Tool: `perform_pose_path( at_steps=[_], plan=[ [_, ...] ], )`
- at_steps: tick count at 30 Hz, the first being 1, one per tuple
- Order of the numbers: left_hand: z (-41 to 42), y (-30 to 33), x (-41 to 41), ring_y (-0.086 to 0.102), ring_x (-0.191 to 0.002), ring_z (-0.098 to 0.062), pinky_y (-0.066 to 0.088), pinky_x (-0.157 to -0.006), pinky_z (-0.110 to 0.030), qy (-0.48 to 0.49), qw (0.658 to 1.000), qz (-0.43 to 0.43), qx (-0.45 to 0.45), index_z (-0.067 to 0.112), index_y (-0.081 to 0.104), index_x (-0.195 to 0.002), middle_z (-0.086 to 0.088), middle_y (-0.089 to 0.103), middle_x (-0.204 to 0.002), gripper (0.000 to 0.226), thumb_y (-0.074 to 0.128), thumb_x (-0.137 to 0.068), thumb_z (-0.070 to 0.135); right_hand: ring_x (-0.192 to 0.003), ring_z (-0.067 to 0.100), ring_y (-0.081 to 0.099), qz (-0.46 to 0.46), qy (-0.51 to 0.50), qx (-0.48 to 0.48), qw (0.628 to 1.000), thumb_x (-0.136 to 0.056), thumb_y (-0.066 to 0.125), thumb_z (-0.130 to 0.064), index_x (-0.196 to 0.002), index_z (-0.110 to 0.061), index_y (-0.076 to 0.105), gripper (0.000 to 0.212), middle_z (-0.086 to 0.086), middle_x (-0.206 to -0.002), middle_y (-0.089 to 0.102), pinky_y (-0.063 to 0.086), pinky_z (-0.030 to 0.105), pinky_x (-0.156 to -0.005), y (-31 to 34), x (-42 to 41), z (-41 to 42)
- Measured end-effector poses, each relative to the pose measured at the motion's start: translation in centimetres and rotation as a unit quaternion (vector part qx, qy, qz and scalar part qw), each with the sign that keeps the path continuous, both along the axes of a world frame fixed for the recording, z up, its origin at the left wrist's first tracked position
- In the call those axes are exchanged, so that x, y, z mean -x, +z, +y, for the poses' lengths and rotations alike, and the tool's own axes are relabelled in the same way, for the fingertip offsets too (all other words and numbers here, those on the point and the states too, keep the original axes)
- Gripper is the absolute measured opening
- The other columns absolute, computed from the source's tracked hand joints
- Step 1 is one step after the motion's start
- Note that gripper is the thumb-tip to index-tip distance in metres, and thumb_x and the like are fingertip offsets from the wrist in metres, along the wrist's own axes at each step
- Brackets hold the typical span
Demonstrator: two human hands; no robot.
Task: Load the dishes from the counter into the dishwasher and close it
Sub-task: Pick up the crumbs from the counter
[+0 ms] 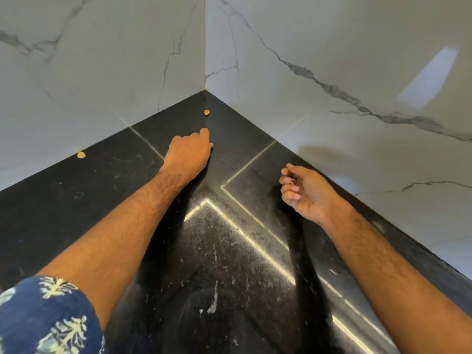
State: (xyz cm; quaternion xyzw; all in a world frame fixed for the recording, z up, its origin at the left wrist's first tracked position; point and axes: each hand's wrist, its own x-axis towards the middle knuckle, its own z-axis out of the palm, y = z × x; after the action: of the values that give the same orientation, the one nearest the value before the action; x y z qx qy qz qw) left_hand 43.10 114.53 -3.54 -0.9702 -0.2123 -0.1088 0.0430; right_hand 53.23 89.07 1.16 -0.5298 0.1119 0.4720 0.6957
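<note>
Your left hand (190,154) reaches toward the corner at twelve o'clock, knuckles up, fingers curled under and bunched together with the tips down at the black counter (84,200); whether they pinch anything you cannot tell, since the back of the hand hides them. Just beyond those fingertips, at twelve o'clock, lies a small tan bit (207,112), apart from the hand and close to where the two marble walls (332,60) meet; a second tan bit (81,155) sits at ten o'clock, right at the foot of the left wall.

Your right hand (304,190) hovers at two o'clock, palm turned inward, fingers loosely curled and held together — something small and reddish shows between thumb and fingertips, too small to name; you cannot tell if it is truly gripped.

A blue leaf-print sleeve (48,318) covers your left upper arm at seven o'clock.

No dishes and no dishwasher show in this view — only the scuffed counter.
</note>
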Motion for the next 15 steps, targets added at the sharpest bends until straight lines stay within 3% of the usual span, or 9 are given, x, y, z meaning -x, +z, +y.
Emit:
perform_pose_path(
  at_steps=[2, 4, 5, 8, 9, 10, 12, 14, 15],
  plan=[
    [-0.1, 0.4, 0.8, 0.055, -0.062, -0.026, 0.045, -0.061, -0.041, -0.008, 0.991, -0.059, 0.120, 0.004, 0.046, -0.100, -0.007, 0.058, -0.079, 0.027, 0.034, -0.108, 0.027, -0.050, 0.006, 0.032, -0.043, 0.037, 0.030, 0.998, -0.104, 0.045, -0.015, -0.097, -0.002, 0.065, 0.025, 0.000, -0.067, 0.047, 0.030, 0.016, -0.039, 0.0, 0.4, 1.1],
    [-0.1, 1.2, 1.6, 0.045, -0.058, -0.013, 0.041, -0.056, -0.032, 0.052, 0.906, -0.206, 0.367, 0.009, 0.044, -0.091, 0.001, 0.050, -0.072, 0.023, 0.036, -0.105, 0.026, -0.053, 0.007, 0.032, -0.078, 0.069, 0.033, 0.994, -0.102, 0.041, -0.004, -0.112, 0.001, 0.067, 0.028, 0.001, -0.067, 0.048, 0.031, 0.018, -0.042, 0.1, 0.5, 2.5],
    [-0.1, 1.5, 2.0, 0.037, -0.055, -0.009, 0.036, -0.050, -0.026, 0.091, 0.810, -0.296, 0.498, 0.014, 0.042, -0.084, 0.005, 0.044, -0.068, 0.022, 0.036, -0.103, 0.023, -0.054, 0.007, 0.031, -0.091, 0.085, 0.028, 0.992, -0.101, 0.039, 0.000, -0.115, 0.001, 0.066, 0.031, 0.000, -0.066, 0.046, 0.030, 0.019, -0.043, 0.3, 0.4, 3.2],
    [0.2, 2.5, 4.3, 0.023, -0.048, -0.008, 0.021, -0.044, -0.023, 0.115, 0.420, -0.466, 0.770, 0.021, 0.037, -0.069, 0.006, 0.029, -0.058, 0.028, 0.037, -0.095, 0.011, -0.052, 0.008, 0.022, -0.148, 0.132, 0.038, 0.979, -0.099, 0.036, -0.003, -0.115, -0.002, 0.067, 0.035, -0.004, -0.062, 0.035, 0.022, 0.021, -0.043, 0.7, 0.0, 6.6],
    [0.4, 2.5, 5.2, 0.022, -0.047, -0.008, 0.021, -0.043, -0.023, 0.109, 0.341, -0.491, 0.794, 0.020, 0.038, -0.068, 0.006, 0.027, -0.058, 0.029, 0.038, -0.095, 0.009, -0.051, 0.008, 0.019, -0.182, 0.140, 0.057, 0.972, -0.099, 0.036, -0.004, -0.114, -0.003, 0.067, 0.035, -0.006, -0.061, 0.030, 0.020, 0.021, -0.042, 0.7, -0.3, 8.0],
    [0.6, 2.4, 6.0, 0.022, -0.046, -0.008, 0.020, -0.043, -0.023, 0.110, 0.294, -0.508, 0.802, 0.019, 0.040, -0.070, 0.005, 0.027, -0.058, 0.029, 0.038, -0.096, 0.008, -0.049, 0.007, 0.019, -0.222, 0.145, 0.080, 0.961, -0.099, 0.039, -0.006, -0.112, -0.005, 0.068, 0.032, -0.007, -0.060, 0.028, 0.018, 0.022, -0.041, 0.7, -0.5, 9.5],
    [1.6, 2.1, 7.8, 0.023, -0.045, -0.007, 0.021, -0.042, -0.022, 0.123, 0.276, -0.528, 0.794, 0.016, 0.046, -0.078, 0.005, 0.028, -0.057, 0.024, 0.037, -0.099, 0.007, -0.044, 0.008, 0.026, -0.316, 0.158, 0.132, 0.926, -0.097, 0.050, -0.012, -0.108, -0.006, 0.067, 0.022, -0.005, -0.059, 0.033, 0.022, 0.022, -0.040, 0.7, -0.7, 12.6],
    [3.0, 1.8, 9.4, 0.025, -0.044, -0.006, 0.021, -0.043, -0.022, 0.148, 0.333, -0.531, 0.765, 0.012, 0.053, -0.093, 0.006, 0.031, -0.056, 0.022, 0.034, -0.102, 0.007, -0.055, 0.021, 0.052, -0.426, 0.179, 0.185, 0.867, -0.095, 0.055, -0.015, -0.103, -0.002, 0.065, 0.018, 0.009, -0.070, 0.054, 0.048, 0.030, -0.047, 0.5, -1.1, 15.4],
    [3.8, 1.7, 10.2, 0.026, -0.045, -0.006, 0.022, -0.043, -0.021, 0.166, 0.384, -0.524, 0.742, 0.011, 0.056, -0.102, 0.006, 0.033, -0.056, 0.023, 0.033, -0.104, 0.007, -0.069, 0.027, 0.060, -0.485, 0.188, 0.209, 0.828, -0.094, 0.054, -0.014, -0.103, -0.003, 0.065, 0.018, 0.015, -0.084, 0.062, 0.059, 0.039, -0.064, 0.2, -1.4, 16.5]
  ],
)
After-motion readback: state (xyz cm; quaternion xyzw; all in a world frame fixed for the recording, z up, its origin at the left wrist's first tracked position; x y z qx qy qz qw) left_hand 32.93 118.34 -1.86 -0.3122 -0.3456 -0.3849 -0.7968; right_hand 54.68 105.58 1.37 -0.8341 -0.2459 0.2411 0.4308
